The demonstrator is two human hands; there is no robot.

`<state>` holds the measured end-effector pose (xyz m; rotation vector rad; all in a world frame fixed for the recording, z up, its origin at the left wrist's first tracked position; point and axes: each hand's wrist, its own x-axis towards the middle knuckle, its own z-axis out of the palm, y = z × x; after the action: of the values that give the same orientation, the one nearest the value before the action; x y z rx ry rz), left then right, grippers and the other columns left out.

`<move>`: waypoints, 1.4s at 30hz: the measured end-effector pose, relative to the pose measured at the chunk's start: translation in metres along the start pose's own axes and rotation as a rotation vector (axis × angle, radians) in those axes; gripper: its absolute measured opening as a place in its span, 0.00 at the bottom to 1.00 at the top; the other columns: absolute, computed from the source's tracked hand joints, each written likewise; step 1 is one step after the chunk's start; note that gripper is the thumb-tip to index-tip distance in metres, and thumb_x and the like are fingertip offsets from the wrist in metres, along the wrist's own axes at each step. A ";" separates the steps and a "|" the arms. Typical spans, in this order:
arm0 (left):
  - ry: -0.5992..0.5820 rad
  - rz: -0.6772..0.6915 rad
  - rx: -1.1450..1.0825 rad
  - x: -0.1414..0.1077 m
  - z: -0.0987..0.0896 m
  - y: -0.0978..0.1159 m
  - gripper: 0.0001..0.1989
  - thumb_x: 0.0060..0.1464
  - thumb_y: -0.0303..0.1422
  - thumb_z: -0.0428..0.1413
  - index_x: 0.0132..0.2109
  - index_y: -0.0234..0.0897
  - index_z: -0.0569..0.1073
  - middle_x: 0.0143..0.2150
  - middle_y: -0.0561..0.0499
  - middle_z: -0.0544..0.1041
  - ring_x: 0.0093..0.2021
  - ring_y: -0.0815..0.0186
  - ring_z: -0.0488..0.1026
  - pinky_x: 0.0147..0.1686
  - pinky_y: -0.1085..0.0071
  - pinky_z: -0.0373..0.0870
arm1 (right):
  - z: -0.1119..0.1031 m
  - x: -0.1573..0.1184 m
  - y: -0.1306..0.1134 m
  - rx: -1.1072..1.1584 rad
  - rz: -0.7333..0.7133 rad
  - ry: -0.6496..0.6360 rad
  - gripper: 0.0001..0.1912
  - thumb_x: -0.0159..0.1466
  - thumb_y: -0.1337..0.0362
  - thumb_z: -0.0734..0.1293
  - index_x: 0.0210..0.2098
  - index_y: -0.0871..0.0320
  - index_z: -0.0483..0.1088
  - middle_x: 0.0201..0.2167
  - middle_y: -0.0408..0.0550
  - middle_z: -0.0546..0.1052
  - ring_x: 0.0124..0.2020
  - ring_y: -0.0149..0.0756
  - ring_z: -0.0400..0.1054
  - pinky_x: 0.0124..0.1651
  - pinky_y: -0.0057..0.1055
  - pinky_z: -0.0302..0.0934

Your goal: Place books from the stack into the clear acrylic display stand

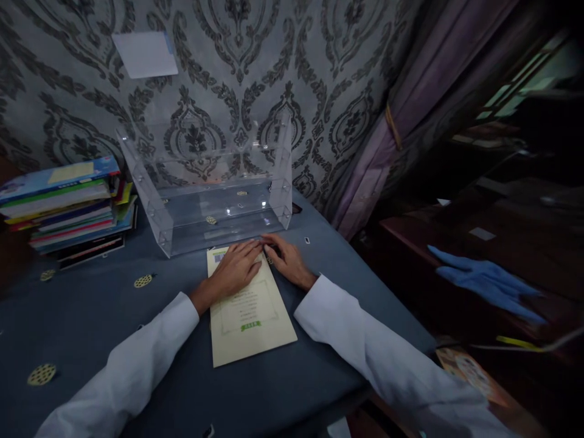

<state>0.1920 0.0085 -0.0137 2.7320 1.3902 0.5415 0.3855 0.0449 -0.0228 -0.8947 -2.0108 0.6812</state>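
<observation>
The table [182, 395] bore a clear rack [281, 176], with a pile of books [77, 207] beside it. The book [255, 347] lay flat in front of the rack, its cover shut, outside both rack and pile. The left hand [235, 267] rested across its upper part, fingers extended and nearly together, gripping nothing. The right hand [289, 261] curved in at the upper right corner, fingers partly bent; whether it pinched the edge could not be told. How much was done or left was unclear. Fingers hid some of the cover, its print was unreadable, the rack's walls blended into the wallpaper [237, 36], and the right side was dark and blurred.
</observation>
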 end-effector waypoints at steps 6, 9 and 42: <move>0.083 0.035 -0.015 -0.001 -0.002 0.001 0.20 0.67 0.33 0.47 0.62 0.37 0.69 0.62 0.42 0.73 0.61 0.55 0.69 0.60 0.54 0.64 | 0.002 0.002 0.004 -0.012 -0.008 -0.007 0.18 0.72 0.58 0.56 0.58 0.53 0.68 0.50 0.51 0.80 0.51 0.41 0.75 0.54 0.39 0.68; 0.074 0.072 -0.008 -0.002 -0.003 0.000 0.19 0.67 0.32 0.47 0.61 0.36 0.70 0.61 0.41 0.74 0.60 0.54 0.70 0.58 0.53 0.66 | 0.004 0.002 0.008 -0.019 -0.007 -0.031 0.18 0.73 0.59 0.56 0.57 0.55 0.69 0.49 0.51 0.80 0.50 0.40 0.75 0.55 0.37 0.67; -0.131 -0.011 -0.367 -0.009 -0.013 0.115 0.09 0.66 0.37 0.50 0.37 0.40 0.69 0.34 0.50 0.74 0.40 0.59 0.71 0.40 0.62 0.71 | 0.001 0.010 0.017 -0.008 0.027 -0.047 0.13 0.69 0.63 0.60 0.47 0.60 0.73 0.38 0.49 0.82 0.36 0.36 0.74 0.39 0.30 0.65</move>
<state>0.2724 -0.0691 0.0167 2.4192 1.1438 0.5434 0.3862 0.0633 -0.0313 -0.9198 -2.0473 0.7154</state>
